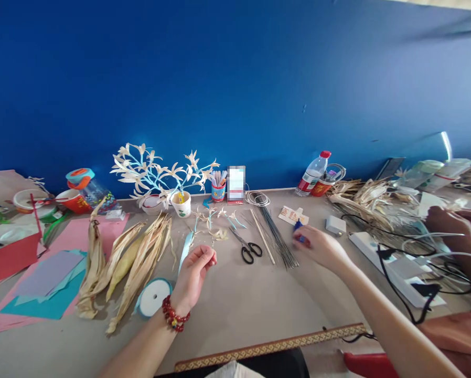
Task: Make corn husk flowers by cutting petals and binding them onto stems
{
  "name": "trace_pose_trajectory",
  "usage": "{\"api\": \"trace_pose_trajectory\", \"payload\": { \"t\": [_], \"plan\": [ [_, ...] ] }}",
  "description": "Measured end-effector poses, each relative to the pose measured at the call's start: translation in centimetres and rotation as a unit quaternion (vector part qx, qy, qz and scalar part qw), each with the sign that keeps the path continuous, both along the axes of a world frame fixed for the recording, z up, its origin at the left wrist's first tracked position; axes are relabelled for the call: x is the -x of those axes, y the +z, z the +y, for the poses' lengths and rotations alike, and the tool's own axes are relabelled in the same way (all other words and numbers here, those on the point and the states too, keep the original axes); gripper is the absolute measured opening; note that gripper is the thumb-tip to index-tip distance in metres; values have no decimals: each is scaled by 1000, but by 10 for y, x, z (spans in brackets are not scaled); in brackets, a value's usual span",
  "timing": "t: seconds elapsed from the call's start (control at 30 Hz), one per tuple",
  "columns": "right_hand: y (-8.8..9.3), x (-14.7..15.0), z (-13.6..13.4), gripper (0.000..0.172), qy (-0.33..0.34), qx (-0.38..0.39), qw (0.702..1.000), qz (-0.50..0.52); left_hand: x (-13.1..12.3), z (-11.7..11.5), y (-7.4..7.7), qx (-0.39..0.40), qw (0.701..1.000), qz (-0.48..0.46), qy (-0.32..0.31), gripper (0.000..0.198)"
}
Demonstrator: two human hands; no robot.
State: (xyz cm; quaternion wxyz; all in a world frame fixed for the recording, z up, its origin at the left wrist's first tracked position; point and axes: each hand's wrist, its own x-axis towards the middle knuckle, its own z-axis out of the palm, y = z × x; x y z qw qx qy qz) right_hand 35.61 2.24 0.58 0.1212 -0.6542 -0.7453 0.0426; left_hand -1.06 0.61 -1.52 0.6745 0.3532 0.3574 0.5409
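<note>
My left hand (193, 273), with a red bead bracelet (175, 314) on its wrist, is held above the table with thumb and fingers pinched together. Whatever the pinch holds, if anything, is too small to tell. My right hand (318, 248) has its fingers round a small dark blue bottle (298, 226) beside a printed card (288, 214). Between my hands lie black-handled scissors (248, 252), a thin wooden stick (264, 239) and a bundle of dark wires (280, 244). Small pale husk flowers (220, 234) rest just beyond my left hand. A roll of light blue tape (155, 297) sits by my left wrist.
Dried corn husks (131, 278) and coloured paper (49, 278) cover the left side. Husk-flower branches stand in a white cup (181, 205) at the back. On the right are a plastic bottle (313, 174), a power strip (393, 270) with cables, and another person's hands (448, 226).
</note>
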Motion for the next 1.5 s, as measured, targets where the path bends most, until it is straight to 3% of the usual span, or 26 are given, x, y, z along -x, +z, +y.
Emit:
{"api": "trace_pose_trajectory", "payload": {
  "t": [0.13, 0.2, 0.3, 0.37, 0.4, 0.47, 0.57, 0.7, 0.77, 0.87, 0.97, 1.03, 1.1, 1.3, 1.4, 1.5],
  "plan": [
    [1, 73, -6, 22, 106, 14, 977, 185, -1, -2, 0, 5, 1000, 9, 7, 24],
    [2, 106, -8, 33, 123, 38, 954, 270, -1, -3, -1, 9, 1000, 14, 3, 23],
    [4, 148, -7, 67, 188, 102, 917, 336, -3, -4, -1, 5, 1000, 20, -8, 22],
    [3, 170, -5, 76, 222, 132, 893, 367, -3, -4, -1, -3, 1000, 19, -12, 23],
    [3, 180, -4, 73, 243, 144, 882, 378, -3, -3, -1, -5, 1000, 18, -13, 23],
    [2, 192, -3, 53, 264, 133, 886, 357, -3, -2, -1, -4, 1000, 14, -11, 23],
    [3, 194, -5, 15, 257, 52, 927, 266, -1, -1, -2, -3, 1000, 18, 0, 23],
    [5, 167, -10, 31, 225, 17, 951, 211, 0, 0, -2, 0, 999, 21, 25, 23],
    [3, 146, -11, 35, 172, 3, 966, 194, 0, 0, -2, 5, 999, 15, 29, 23],
    [-4, 116, -14, 40, 100, -30, 983, 151, 0, -1, -3, 1, 1000, 13, 17, 22],
    [-14, 97, -20, 47, 73, -40, 988, 126, -1, -1, -4, -7, 1000, 12, 10, 21],
    [-19, 89, -22, 43, 70, -47, 989, 122, -2, -1, -4, -7, 1000, 13, 6, 21],
    [-21, 85, -19, 28, 77, -47, 986, 137, -3, -2, -4, -7, 1000, 18, -2, 21],
    [-9, 101, 12, 20, 76, -24, 988, 130, -3, -2, -7, -5, 999, 39, -1, 23],
    [-6, 132, 19, 19, 148, -10, 973, 179, -4, -1, -10, 2, 999, 52, 7, 24],
    [-16, 165, 14, 14, 197, 44, 942, 267, -6, -2, -12, -13, 997, 79, -22, 25]
  ]
}}
